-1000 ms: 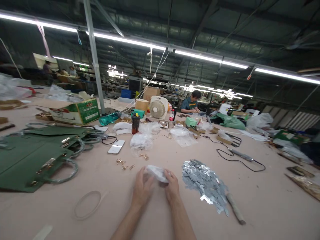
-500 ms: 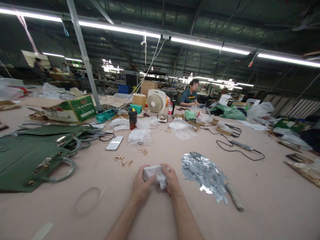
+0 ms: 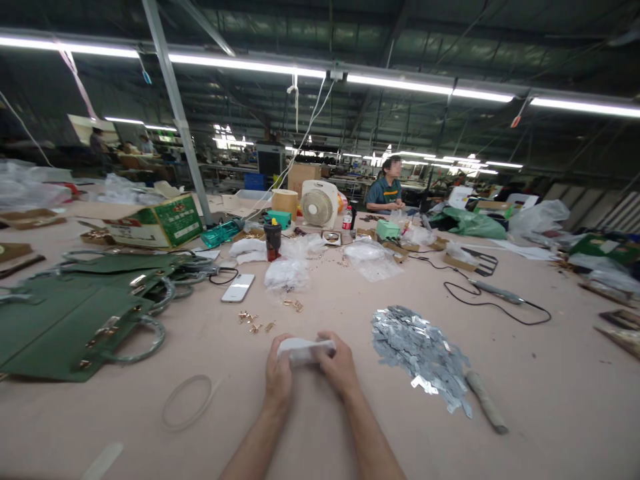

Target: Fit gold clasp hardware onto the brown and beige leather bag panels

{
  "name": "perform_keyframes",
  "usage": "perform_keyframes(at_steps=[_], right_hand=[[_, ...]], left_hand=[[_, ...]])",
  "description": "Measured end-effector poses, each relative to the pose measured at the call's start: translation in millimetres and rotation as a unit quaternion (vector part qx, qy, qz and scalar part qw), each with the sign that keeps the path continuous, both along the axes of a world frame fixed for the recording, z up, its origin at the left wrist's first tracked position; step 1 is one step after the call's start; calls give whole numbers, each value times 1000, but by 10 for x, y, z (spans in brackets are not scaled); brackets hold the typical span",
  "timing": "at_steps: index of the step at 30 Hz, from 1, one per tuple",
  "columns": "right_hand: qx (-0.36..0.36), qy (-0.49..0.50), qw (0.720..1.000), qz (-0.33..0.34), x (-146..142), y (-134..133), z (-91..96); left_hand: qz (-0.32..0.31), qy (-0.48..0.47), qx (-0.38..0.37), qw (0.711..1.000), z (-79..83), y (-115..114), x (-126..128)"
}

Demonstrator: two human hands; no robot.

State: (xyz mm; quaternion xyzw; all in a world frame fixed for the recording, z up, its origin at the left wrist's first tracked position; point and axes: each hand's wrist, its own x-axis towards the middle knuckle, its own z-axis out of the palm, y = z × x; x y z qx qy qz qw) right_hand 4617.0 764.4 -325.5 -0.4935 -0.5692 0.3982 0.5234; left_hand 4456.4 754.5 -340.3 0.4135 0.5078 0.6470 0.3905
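Between my two hands is a white cloth-like piece (image 3: 301, 351), folded into a narrow bundle and partly blurred. My left hand (image 3: 279, 373) is closed round its left end, with the thumb along the near side. At the other end my right hand (image 3: 341, 365) grips it with fingers and thumb. Just beyond my left hand lie several small gold metal fittings (image 3: 254, 323) on the table (image 3: 200, 453). To the right of my right hand spreads a heap of flat silver metal plates (image 3: 417, 353), with a grey wrapped rod (image 3: 486, 402) beside it.
Green handbags (image 3: 75, 320) with wrapped handles lie at the left, near a white phone (image 3: 238, 288) and a clear ring of tubing (image 3: 187, 402). Further back are a fan (image 3: 319, 204), plastic bags (image 3: 287, 273) and a corded tool (image 3: 495, 291). A co-worker (image 3: 386, 190) sits across the table.
The white cloth piece has gone from a loose, drooping shape to a narrower, flatter bundle. Both hands still hold it. The whole view has shifted slightly, so the table things appear further right.
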Motion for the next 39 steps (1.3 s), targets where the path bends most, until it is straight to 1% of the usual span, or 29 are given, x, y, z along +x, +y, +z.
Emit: perform_keyframes(at_steps=[2, 4, 7, 9, 10, 13, 15, 18, 20, 22, 23, 25, 27, 29, 32, 35, 39], right_hand=[[-5, -19, 999, -32, -5, 31, -48], [-6, 8, 998, -67, 25, 87, -93], [18, 89, 991, -101, 114, 178, -131], [29, 161, 981, -105, 175, 224, -138], [27, 199, 974, -107, 199, 242, -139], [16, 300, 948, -101, 244, 279, -137], [21, 355, 930, -94, 254, 294, -135], [32, 415, 905, -85, 249, 309, -135], [31, 434, 897, -80, 237, 316, -143], [29, 438, 896, -74, 225, 322, -157], [29, 433, 898, -72, 223, 325, -166], [31, 409, 909, -76, 227, 331, -181], [35, 361, 928, -89, 240, 337, -193], [36, 305, 946, -103, 248, 340, -201], [21, 241, 965, -104, 229, 337, -214], [14, 204, 973, -104, 185, 334, -249], [31, 194, 974, -111, 152, 354, -324]], left_hand=[[5, 13, 19, 1000, 42, 9, -12], [-3, 27, 42, 999, 116, 43, -34], [-33, 79, 96, 992, 262, 160, -126], [-53, 128, 127, 982, 357, 268, -232], [-65, 150, 130, 978, 399, 324, -294], [-101, 199, 89, 971, 499, 480, -475], [-124, 232, 64, 963, 550, 559, -565], [-170, 289, 59, 940, 597, 627, -613], [-212, 317, 53, 923, 601, 639, -584], [-253, 346, 46, 903, 590, 636, -519], [-263, 359, 46, 894, 585, 636, -480], [-254, 383, 52, 887, 591, 645, -397], [-220, 388, 62, 893, 631, 672, -319], [-191, 388, 82, 898, 710, 714, -247], [-175, 384, 118, 899, 871, 790, -153], [-161, 382, 145, 898, 1042, 877, -94], [-108, 381, 161, 904, 1264, 997, -83]])
